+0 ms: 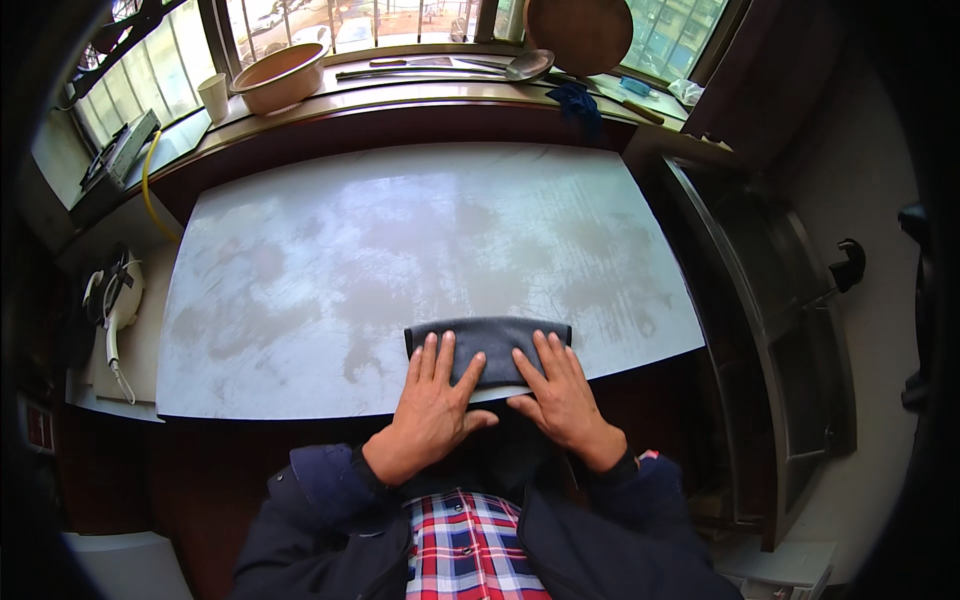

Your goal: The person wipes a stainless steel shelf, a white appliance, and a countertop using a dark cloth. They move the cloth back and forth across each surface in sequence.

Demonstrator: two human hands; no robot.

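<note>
A folded dark grey cloth (490, 330) lies flat at the near edge of the white tabletop (420, 230), right of its middle. My left hand (432, 395) rests palm down on the cloth's left half, fingers stretched out. On the right half lies my right hand (562, 395), also flat with its fingers spread. Both thumbs point inward, close to the table's front edge. Dull grey smudges and streaks mark much of the tabletop.
Along the windowsill stand a tan basin (278, 88), a white cup (213, 98), a metal ladle (528, 66), a round board (578, 35) and a blue cloth (574, 102). A white corded appliance (122, 295) sits left of the table. A dark-framed cabinet (760, 270) stands to the right.
</note>
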